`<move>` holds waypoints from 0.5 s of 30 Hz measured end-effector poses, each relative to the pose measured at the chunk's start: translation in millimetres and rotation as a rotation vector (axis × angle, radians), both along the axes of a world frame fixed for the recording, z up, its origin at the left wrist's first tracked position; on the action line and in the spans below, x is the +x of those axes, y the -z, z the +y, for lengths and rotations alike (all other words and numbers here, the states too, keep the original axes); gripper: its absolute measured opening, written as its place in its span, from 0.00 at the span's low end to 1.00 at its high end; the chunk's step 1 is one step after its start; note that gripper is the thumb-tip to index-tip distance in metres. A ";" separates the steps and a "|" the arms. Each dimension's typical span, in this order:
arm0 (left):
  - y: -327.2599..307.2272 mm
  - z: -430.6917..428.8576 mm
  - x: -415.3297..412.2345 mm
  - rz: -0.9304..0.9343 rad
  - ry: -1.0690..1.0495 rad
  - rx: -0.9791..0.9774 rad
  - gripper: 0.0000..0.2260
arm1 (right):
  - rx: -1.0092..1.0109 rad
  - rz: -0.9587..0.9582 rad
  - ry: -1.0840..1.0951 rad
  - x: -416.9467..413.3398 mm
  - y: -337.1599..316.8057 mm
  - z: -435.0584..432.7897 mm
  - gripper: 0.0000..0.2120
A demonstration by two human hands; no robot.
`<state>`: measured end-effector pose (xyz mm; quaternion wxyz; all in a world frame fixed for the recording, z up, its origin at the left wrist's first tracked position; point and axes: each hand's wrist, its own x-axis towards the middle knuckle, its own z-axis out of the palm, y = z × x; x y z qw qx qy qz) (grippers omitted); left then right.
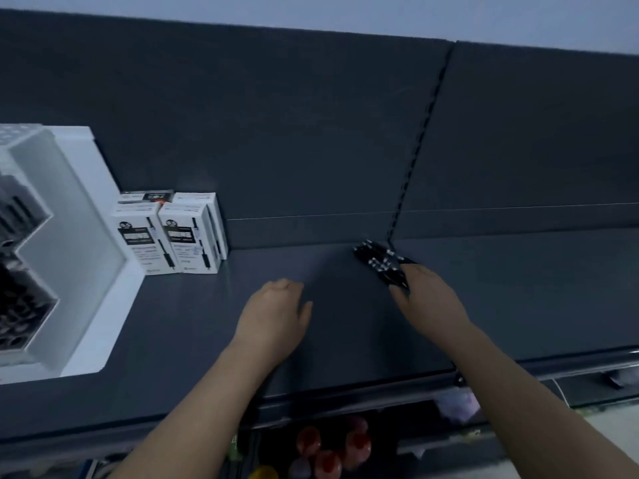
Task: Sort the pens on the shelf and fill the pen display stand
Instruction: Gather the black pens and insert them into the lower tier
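Observation:
Several black pens [380,261] with white markings lie bunched on the dark grey shelf [193,316], near the back wall at centre right. My right hand [428,299] grips the near end of this bunch, fingers curled round it. My left hand [276,312] rests on the shelf to the left, fingers curled under and holding nothing. The white pen display stand [69,243] stands at the far left, with dark pens in its stepped slots.
Several white pen boxes [169,229] with black labels stand between the display stand and the pens. A slotted upright [418,146] divides the back panels. Below the shelf's front edge, a lower shelf holds red and yellow items [328,451].

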<state>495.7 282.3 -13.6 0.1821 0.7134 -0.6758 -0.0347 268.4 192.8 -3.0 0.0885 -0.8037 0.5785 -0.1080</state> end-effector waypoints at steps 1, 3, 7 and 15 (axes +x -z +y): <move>1.3 -8.0 -3.8 0.006 -0.001 0.007 0.16 | 0.016 -0.003 0.007 -5.2 3.8 -11.7 0.15; 3.8 -23.9 -9.2 -0.001 0.006 0.027 0.16 | 0.030 0.013 0.004 -11.3 12.5 -33.8 0.18; 11.0 -54.9 -13.7 -0.040 0.026 0.038 0.14 | 0.085 0.104 0.002 -10.1 26.2 -69.2 0.28; 22.1 -102.6 -13.4 -0.063 0.042 0.068 0.12 | 0.203 0.118 0.015 -1.5 38.8 -105.6 0.40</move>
